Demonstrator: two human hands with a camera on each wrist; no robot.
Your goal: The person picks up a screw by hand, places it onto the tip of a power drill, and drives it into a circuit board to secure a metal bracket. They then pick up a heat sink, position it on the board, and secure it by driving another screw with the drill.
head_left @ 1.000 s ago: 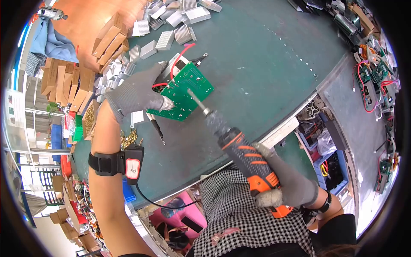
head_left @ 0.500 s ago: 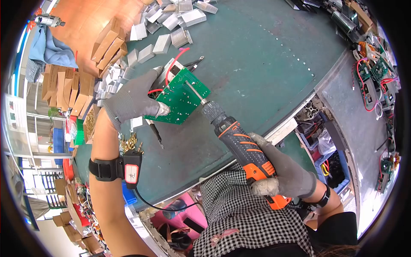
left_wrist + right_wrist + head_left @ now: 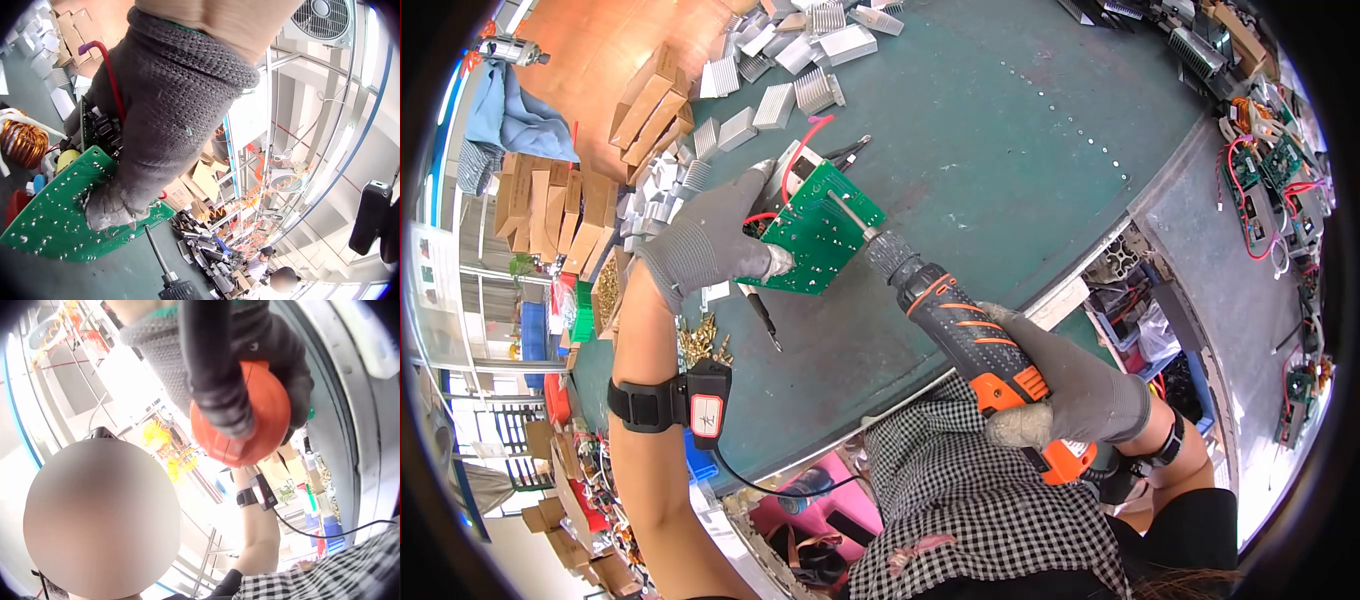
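My gloved left hand (image 3: 715, 230) grips a green circuit board (image 3: 825, 245), thumb pressed on its soldered face and fingers hidden behind. The board is tilted above the bench, with a red wire (image 3: 798, 160) standing up from it. In the left wrist view a copper coil (image 3: 24, 145) shows on the component side. My gloved right hand (image 3: 1090, 390) holds an orange and black power screwdriver (image 3: 955, 320) by its handle. Its long bit (image 3: 855, 215) points at the board, with the tip right at the soldered face near the upper edge.
Silver heat sinks (image 3: 775, 105) lie heaped at the back left beside cardboard boxes (image 3: 650, 95). Brass-coloured parts (image 3: 705, 340) sit near my left forearm. A black-handled tool (image 3: 762, 318) lies below the board. More wired boards (image 3: 1265, 190) are on the grey surface at right.
The power screwdriver has shifted up and left, bringing its bit tip further up the board's face. The board has moved slightly left in the head view. Both hands keep their hold.
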